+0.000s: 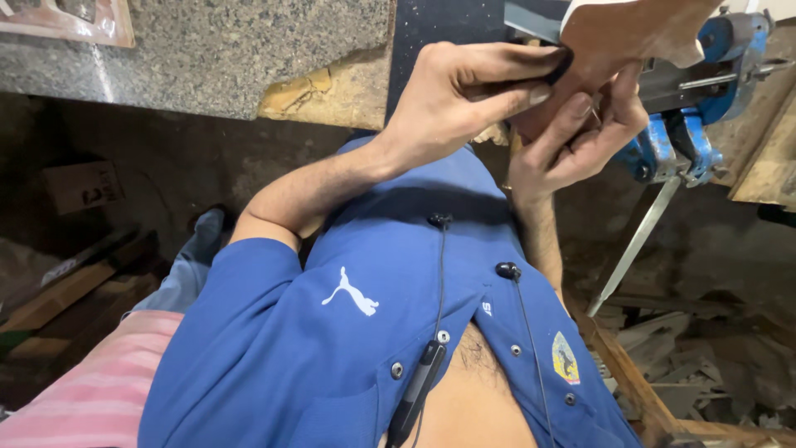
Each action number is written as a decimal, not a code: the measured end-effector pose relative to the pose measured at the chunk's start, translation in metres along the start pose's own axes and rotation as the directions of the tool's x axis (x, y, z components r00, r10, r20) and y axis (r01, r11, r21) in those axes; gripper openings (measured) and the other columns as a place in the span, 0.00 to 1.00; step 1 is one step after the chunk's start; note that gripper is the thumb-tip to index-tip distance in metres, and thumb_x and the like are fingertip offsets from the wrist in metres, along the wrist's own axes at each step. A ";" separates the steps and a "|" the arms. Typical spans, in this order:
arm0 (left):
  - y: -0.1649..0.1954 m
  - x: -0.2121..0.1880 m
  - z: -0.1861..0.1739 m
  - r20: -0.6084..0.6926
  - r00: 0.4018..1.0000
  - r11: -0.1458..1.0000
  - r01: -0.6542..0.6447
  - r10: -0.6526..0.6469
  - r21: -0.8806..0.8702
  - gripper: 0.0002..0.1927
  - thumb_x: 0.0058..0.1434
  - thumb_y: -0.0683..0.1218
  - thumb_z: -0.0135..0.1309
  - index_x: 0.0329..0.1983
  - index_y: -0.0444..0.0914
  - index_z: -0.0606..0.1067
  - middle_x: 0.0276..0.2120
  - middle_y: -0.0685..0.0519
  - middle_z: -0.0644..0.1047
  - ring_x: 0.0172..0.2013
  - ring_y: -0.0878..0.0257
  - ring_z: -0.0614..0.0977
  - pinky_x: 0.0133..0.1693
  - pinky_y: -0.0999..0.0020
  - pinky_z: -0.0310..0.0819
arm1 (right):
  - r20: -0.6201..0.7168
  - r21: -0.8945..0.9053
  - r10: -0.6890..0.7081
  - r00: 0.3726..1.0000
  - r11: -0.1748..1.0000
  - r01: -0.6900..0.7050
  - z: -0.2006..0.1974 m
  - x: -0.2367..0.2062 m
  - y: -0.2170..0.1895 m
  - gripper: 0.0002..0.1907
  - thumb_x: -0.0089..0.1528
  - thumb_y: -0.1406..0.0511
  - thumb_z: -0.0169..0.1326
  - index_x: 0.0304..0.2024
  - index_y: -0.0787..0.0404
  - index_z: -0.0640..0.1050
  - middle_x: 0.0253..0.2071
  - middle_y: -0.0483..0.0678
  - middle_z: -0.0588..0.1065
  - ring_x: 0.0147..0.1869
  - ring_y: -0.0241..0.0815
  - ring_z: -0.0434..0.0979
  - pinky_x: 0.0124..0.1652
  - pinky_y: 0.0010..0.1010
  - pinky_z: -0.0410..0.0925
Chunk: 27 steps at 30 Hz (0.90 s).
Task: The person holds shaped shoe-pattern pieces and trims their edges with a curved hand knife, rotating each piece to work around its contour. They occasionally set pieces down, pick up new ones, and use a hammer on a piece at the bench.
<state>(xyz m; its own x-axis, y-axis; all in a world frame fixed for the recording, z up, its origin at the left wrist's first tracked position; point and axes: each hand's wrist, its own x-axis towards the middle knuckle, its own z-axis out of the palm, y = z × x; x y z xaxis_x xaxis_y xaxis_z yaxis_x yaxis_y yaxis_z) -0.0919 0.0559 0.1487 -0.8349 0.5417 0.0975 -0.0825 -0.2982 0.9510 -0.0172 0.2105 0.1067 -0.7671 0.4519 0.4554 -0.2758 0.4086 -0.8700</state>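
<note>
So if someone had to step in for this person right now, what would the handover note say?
Left hand: fingers and thumb pinched on the lower edge of the flat brown wooden cut-out; a small dark thing sits under the fingertips, too hidden to identify.
Right hand: fingers curled against the same edge from below, thumb hidden.
The cut-out stands at the blue metal bench vise; whether it is clamped cannot be seen.
Done: the wood already has a curved outline.
Left: the edge's finish cannot be judged from here.
</note>
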 end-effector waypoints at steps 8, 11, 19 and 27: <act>0.002 0.001 -0.001 -0.124 0.990 0.989 -0.043 0.062 0.143 0.13 0.73 0.42 0.61 0.58 0.34 0.80 0.56 0.51 0.81 0.53 0.68 0.85 0.55 0.73 0.85 | 0.249 0.179 0.033 0.968 0.981 -0.079 0.002 0.023 -0.049 0.40 0.72 0.55 0.57 0.75 0.57 0.48 0.69 0.56 0.60 0.69 0.44 0.66 0.65 0.32 0.64; 0.002 0.003 -0.003 -0.160 0.984 0.994 -0.068 0.081 0.085 0.11 0.74 0.43 0.60 0.56 0.34 0.80 0.57 0.51 0.80 0.54 0.68 0.84 0.57 0.73 0.84 | 0.484 -0.020 -0.121 0.867 0.989 0.149 -0.018 0.035 -0.054 0.44 0.69 0.57 0.65 0.76 0.61 0.54 0.72 0.54 0.59 0.76 0.45 0.63 0.71 0.33 0.63; 0.014 -0.002 -0.013 -0.068 0.976 0.895 0.216 -0.206 0.389 0.18 0.78 0.49 0.49 0.68 0.46 0.75 0.33 0.46 0.81 0.31 0.68 0.74 0.34 0.70 0.70 | 0.417 -0.148 0.150 0.896 0.984 -0.096 -0.036 0.027 -0.009 0.15 0.79 0.63 0.57 0.57 0.71 0.76 0.36 0.49 0.81 0.35 0.36 0.82 0.35 0.22 0.72; 0.002 -0.006 -0.018 0.044 0.995 0.902 -0.097 0.086 0.422 0.22 0.77 0.41 0.53 0.71 0.49 0.66 0.49 0.48 0.86 0.51 0.66 0.89 0.51 0.73 0.87 | 0.491 0.138 0.357 0.794 0.868 -0.476 -0.048 0.024 0.009 0.22 0.78 0.55 0.54 0.54 0.71 0.76 0.28 0.44 0.73 0.23 0.28 0.66 0.21 0.19 0.54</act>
<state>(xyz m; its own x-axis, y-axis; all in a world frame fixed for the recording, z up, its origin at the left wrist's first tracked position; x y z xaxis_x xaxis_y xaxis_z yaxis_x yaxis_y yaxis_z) -0.0968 0.0380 0.1442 -0.8142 0.5479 0.1921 0.2361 0.0102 0.9717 -0.0102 0.2625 0.1190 -0.9924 0.1156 -0.0420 0.0458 0.0302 -0.9985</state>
